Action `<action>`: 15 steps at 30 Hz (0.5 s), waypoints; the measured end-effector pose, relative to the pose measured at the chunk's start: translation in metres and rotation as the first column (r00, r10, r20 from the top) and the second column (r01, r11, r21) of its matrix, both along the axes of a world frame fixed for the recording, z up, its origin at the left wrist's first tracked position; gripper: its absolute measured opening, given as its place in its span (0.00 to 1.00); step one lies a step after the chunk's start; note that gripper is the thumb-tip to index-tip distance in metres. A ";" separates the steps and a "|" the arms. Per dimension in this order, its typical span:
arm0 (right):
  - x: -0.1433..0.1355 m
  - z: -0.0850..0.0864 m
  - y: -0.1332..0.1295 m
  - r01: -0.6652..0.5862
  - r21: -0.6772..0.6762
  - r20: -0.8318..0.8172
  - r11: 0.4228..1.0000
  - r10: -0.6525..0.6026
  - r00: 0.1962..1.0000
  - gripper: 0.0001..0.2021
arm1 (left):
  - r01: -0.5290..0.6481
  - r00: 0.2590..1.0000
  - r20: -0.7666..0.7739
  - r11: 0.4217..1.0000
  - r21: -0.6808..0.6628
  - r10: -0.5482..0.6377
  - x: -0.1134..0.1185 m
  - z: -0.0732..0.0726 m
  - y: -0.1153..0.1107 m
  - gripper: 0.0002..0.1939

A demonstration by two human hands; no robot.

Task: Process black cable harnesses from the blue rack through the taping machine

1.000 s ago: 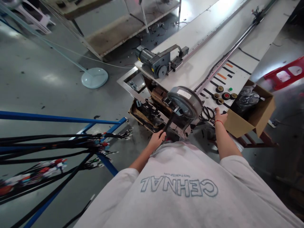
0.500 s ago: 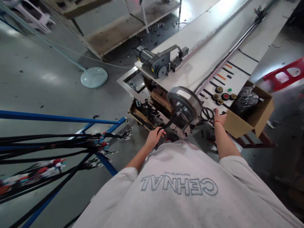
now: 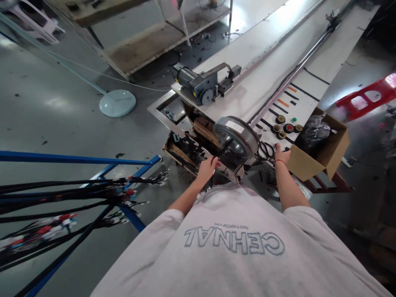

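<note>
Two hands, both mine, at the near end of a long white counter [image 3: 244, 103]. The left hand [image 3: 208, 169] is closed, its fingers curled round a dark strand [image 3: 225, 147]. From this hand the strand extends forward and to the right, towards the opening of a grey drum [image 3: 251, 133], which sits just beyond my fingers and bears a white label [image 3: 234, 126]. The right hand [image 3: 282, 155] lies at the counter's edge with its thumb pointing forward; I cannot tell whether it grips anything. A red band [image 3: 280, 161] encircles that wrist.

Black-handled scissors [image 3: 265, 151] lie just to the left of my right hand. Ahead of it stand several tape rolls [image 3: 280, 119], one with a red centre, and beyond these lie black and orange strips [image 3: 283, 103]. Just to its right is an open cardboard box [image 3: 305, 163] containing clear plastic wrapping [image 3: 316, 131].

A motor unit [image 3: 193, 84] is mounted ahead of my left hand, well apart from it. Well to the left of the same hand, a blue frame [image 3: 77, 158] carries bundles of black cable [image 3: 80, 192].
</note>
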State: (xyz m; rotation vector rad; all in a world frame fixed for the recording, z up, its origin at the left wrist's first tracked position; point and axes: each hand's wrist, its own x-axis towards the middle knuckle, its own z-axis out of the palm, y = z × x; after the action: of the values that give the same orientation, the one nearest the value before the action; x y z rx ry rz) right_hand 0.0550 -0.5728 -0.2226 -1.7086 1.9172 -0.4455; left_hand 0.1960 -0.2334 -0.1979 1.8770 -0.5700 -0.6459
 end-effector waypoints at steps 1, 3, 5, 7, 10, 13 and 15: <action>0.000 0.001 -0.001 -0.007 0.005 0.004 1.000 0.007 1.000 0.33 | 0.007 1.000 -0.027 1.000 0.006 -0.007 0.002 0.000 -0.003 0.19; 0.002 0.007 -0.004 -0.050 -0.016 0.006 0.999 0.050 0.999 0.29 | 0.026 0.991 -0.132 1.000 0.007 -0.025 0.005 0.000 -0.008 0.20; 0.010 0.017 -0.007 -0.155 -0.097 0.016 0.983 0.157 0.987 0.24 | 0.032 0.928 -0.369 0.998 -0.052 -0.049 0.006 0.000 -0.012 0.21; 0.028 0.034 -0.008 -0.294 -0.215 0.053 0.931 0.312 0.949 0.22 | 0.002 0.791 -0.606 0.992 -0.129 -0.080 0.006 0.000 -0.014 0.23; 0.076 0.065 0.002 -0.577 -0.288 0.179 0.764 0.635 0.751 0.19 | -0.029 0.630 -0.768 0.985 -0.170 -0.114 0.006 -0.002 -0.014 0.23; 0.139 0.095 0.025 -0.890 -0.208 0.340 0.407 0.883 0.325 0.15 | -0.002 0.437 -0.882 0.981 -0.195 -0.174 0.010 -0.001 -0.012 0.23; 0.178 0.107 0.044 -0.953 -0.187 0.398 0.239 0.905 0.149 0.17 | 0.041 0.333 -0.920 0.978 -0.203 -0.205 0.014 0.003 -0.013 0.22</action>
State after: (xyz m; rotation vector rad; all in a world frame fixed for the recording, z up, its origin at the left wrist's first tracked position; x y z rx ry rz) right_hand 0.2328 -0.5287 -0.1159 -2.0963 0.2402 -0.1502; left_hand 0.2100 -0.2464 -0.1950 0.9938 0.0523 -1.6004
